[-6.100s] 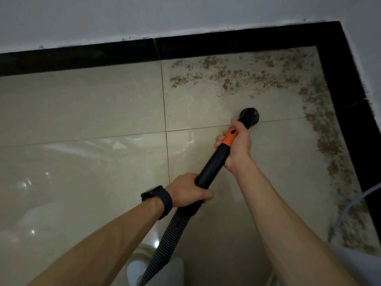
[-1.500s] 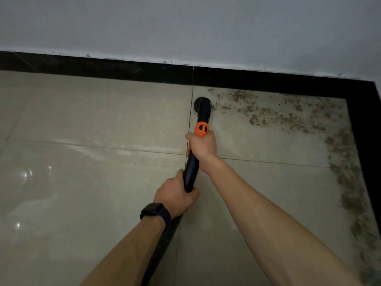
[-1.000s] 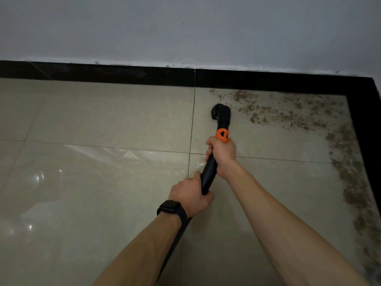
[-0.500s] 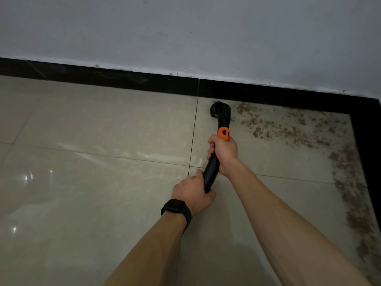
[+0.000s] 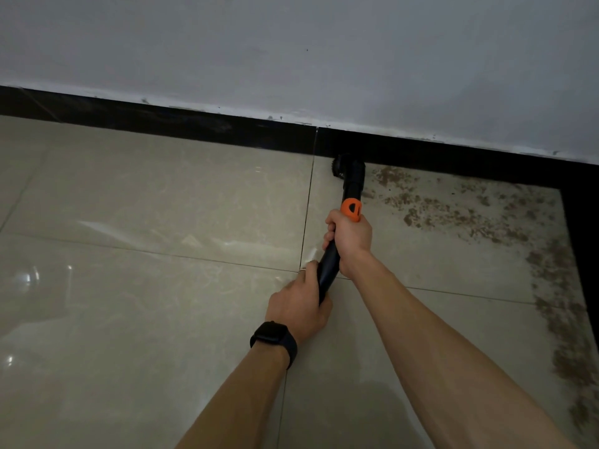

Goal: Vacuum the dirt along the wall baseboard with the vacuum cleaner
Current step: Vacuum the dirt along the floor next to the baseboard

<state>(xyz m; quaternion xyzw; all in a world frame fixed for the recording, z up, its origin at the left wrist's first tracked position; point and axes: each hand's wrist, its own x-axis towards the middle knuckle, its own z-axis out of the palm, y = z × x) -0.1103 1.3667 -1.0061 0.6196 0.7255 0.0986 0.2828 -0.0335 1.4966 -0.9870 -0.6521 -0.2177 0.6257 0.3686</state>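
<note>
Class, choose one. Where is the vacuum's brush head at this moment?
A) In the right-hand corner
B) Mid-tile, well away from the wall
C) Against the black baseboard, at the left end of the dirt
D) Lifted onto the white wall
C: the brush head sits up against the baseboard, and the dirt spreads to its right.

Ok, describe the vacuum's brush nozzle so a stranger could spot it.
Find the black baseboard under the wall. At the left edge of the brown dirt, the round brush nozzle sits at its foot. Only it ends a black wand with an orange collar.
</note>
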